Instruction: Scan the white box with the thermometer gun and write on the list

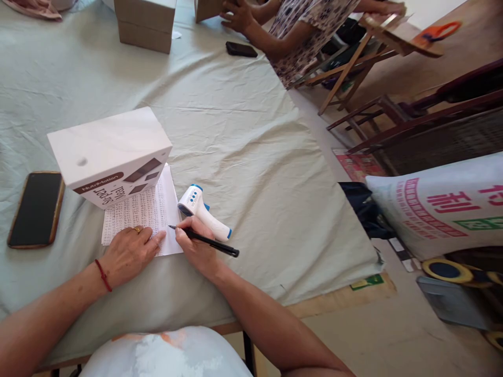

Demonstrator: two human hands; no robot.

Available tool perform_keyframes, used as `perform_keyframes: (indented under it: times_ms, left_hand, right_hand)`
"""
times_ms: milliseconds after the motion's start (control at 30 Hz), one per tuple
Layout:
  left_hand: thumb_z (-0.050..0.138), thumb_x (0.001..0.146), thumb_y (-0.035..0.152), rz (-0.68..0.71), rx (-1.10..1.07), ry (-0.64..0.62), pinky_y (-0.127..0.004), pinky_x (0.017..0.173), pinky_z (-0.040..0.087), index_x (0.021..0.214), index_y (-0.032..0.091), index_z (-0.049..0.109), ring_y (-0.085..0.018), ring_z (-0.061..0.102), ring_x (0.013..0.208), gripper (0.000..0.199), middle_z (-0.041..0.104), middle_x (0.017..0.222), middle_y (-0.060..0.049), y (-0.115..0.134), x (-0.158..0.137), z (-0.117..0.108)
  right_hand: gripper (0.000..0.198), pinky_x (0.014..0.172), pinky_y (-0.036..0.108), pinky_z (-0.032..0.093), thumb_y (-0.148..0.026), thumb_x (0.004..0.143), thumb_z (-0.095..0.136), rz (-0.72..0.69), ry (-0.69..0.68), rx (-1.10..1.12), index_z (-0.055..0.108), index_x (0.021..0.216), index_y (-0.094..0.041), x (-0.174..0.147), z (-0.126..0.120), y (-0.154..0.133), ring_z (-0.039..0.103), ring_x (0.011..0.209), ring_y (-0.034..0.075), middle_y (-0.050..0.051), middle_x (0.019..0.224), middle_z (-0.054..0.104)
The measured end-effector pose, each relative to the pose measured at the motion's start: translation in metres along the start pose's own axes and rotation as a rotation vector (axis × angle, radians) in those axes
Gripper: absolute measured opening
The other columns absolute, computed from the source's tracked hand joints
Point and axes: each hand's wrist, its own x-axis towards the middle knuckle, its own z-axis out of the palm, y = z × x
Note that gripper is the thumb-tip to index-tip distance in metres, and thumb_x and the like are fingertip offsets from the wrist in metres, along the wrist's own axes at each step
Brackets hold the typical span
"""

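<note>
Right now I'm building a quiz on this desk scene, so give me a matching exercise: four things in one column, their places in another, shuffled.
Things:
1. pen
2. phone
3. white box
4. thermometer

Places:
A. standing on the far end of the written sheet
B. held in the right hand
C. flat on the cloth, left of the box
D. lying just right of the sheet

Pairs: 1-B, 2-C, 3-A, 4-D. The left hand presses the sheet flat.

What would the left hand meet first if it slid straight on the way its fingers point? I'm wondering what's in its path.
Probably the right hand holding the pen; the left hand lies flat on the paper, fingertips almost there already.
</note>
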Motion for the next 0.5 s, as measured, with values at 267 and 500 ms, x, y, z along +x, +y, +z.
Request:
perform_keyframes:
  times_ms: [267, 500]
  left_hand:
    - [0.041, 0.100, 0.022, -0.015, -0.009, -0.030, -0.032, 0.056, 0.041, 0.115, 0.015, 0.057, -0.020, 0.056, 0.063, 0.023, 0.058, 0.074, -0.002, 0.0005, -0.0003, -0.0004]
    - [0.038, 0.101, 0.021, -0.009, 0.022, -0.007, -0.032, 0.055, 0.041, 0.114, 0.015, 0.057, -0.019, 0.056, 0.061, 0.024, 0.057, 0.072, -0.002, 0.0011, 0.0005, -0.0011]
  right_hand:
    - [0.011, 0.053, 0.027, 0.041, -0.019, 0.077, 0.051, -0.061, -0.015, -0.035, 0.051, 0.066, -0.022, 0.0007, 0.0007, 0.0016, 0.047, 0.054, 0.012, -0.004, 0.058, 0.053]
    - [0.015, 0.050, 0.025, 0.039, -0.013, 0.077, 0.052, -0.155, -0.003, -0.074, 0.048, 0.065, -0.021, 0.0018, -0.0011, -0.0001, 0.044, 0.051, 0.010, -0.005, 0.056, 0.050]
